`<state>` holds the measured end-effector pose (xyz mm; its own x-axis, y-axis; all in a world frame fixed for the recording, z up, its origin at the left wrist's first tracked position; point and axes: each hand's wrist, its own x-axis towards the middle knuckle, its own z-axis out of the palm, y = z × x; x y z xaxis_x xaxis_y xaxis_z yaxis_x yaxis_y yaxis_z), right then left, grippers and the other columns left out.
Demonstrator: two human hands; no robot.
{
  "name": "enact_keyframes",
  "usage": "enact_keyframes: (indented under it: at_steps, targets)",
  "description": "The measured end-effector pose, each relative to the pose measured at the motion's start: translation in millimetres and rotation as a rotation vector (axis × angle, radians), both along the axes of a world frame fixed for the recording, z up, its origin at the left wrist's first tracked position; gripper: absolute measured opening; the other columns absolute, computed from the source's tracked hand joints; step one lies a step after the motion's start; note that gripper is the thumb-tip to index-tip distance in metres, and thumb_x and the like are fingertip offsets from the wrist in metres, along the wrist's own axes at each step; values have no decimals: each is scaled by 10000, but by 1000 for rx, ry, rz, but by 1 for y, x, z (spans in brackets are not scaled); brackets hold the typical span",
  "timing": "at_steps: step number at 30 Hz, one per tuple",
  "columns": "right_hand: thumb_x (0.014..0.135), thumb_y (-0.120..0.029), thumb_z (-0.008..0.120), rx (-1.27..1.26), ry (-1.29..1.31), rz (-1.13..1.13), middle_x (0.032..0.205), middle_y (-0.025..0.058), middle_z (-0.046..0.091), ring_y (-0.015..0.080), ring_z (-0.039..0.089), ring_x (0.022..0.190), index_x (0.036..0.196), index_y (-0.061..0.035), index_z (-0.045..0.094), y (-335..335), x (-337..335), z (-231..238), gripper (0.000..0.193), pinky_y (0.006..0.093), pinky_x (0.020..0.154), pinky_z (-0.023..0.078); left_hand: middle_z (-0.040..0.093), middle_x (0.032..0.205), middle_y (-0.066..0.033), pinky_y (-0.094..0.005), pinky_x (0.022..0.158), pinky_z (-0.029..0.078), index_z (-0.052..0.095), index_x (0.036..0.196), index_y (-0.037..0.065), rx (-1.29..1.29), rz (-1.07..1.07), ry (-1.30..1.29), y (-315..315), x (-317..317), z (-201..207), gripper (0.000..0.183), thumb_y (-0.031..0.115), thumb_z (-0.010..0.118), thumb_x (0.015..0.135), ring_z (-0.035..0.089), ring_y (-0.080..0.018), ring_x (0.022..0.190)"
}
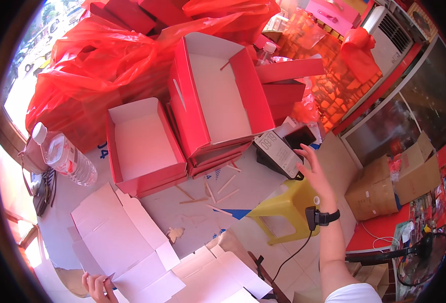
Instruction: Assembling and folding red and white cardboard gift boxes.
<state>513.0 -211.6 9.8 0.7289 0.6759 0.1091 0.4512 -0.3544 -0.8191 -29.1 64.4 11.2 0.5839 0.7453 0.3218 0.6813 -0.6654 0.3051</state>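
At the lower left edge, my left hand [97, 287] has its fingers curled at the edge of a flat, unfolded cardboard box blank [119, 230], white side up. A second white box blank [210, 270] lies beside it, close to me. My right hand [311, 169] reaches out with fingers apart and holds nothing. It is right by a smartphone [278, 151] with a lit screen, propped at the table's right edge; whether a fingertip touches it I cannot tell. A black band with a cable [324, 217] is on my right wrist.
Red open boxes with white insides, one single [144, 141] and one stack [218, 96], stand mid-table before red plastic bags [101, 65]. A water bottle [66, 156] stands left. Thin strips [210, 192] lie scattered. A yellow stool [286, 212] and cardboard carton [379, 189] are right.
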Motion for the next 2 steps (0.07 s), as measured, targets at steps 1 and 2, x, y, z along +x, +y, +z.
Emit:
enact_keyframes:
  at_steps: [1, 2]
  targets:
    - [909, -187, 628, -35, -20, -37, 1434, 122, 449, 240, 325, 1385, 1482, -133, 260, 5, 1, -1, 683, 389, 1136, 210, 592, 852, -175, -494, 924, 394, 649, 874, 5, -18, -1, -20, 0, -1, 0, 62, 64, 632, 863, 527, -374, 933]
    - [907, -197, 635, -73, -40, -72, 1445, 118, 438, 232, 328, 1384, 1481, -131, 262, 14, 4, -1, 687, 393, 1140, 201, 593, 854, -175, -495, 933, 388, 648, 885, 10, -38, -1, -40, 0, -1, -1, 61, 64, 629, 865, 530, -370, 933]
